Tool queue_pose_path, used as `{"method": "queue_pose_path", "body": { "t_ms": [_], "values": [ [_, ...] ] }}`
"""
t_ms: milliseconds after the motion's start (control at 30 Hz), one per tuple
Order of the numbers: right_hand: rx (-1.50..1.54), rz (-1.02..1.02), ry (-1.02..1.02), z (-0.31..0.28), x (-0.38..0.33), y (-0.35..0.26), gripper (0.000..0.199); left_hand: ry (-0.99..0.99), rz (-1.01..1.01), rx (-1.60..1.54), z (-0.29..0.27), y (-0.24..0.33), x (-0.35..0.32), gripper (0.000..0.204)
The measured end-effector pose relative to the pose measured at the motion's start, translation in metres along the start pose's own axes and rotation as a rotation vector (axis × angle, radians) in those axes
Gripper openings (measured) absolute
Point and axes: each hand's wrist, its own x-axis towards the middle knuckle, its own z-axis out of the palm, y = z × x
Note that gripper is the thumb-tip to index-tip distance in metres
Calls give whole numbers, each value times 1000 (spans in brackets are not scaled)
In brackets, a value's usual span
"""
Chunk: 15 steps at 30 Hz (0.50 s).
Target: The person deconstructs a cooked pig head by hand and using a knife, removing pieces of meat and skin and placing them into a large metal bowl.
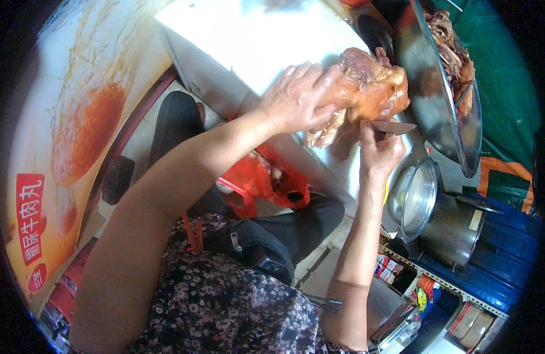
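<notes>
A large piece of cooked meat (pixel 373 88) with glossy brown skin lies on the brightly lit white worktop (pixel 243 47). My left hand (pixel 299 97) rests on its left side, fingers extended over it and thumb along the near edge, holding it. My right hand (pixel 380 150) is closed round a knife (pixel 396 127), at the near right of the meat. The blade points right, and the fingers hide the handle. Paler, torn meat (pixel 327 130) shows at the near left of the piece, under my left thumb.
A big metal basin (pixel 472 147) with more cooked meat (pixel 449 50) stands at the far right. Nearer are a metal bowl (pixel 424 197) and a steel pot (pixel 452 236) beside a blue surface (pixel 508 248). A red plastic bag (pixel 252 177) hangs open below the worktop's near edge.
</notes>
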Motion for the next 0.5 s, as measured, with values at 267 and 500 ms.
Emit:
{"method": "queue_pose_path", "body": {
  "t_ms": [267,500],
  "values": [
    [-57,-24,11,2,0,-3,22,3,12,-2,0,-3,0,75],
    [28,-48,8,8,1,-8,16,-5,6,-2,-1,-2,0,76]
  ]
}}
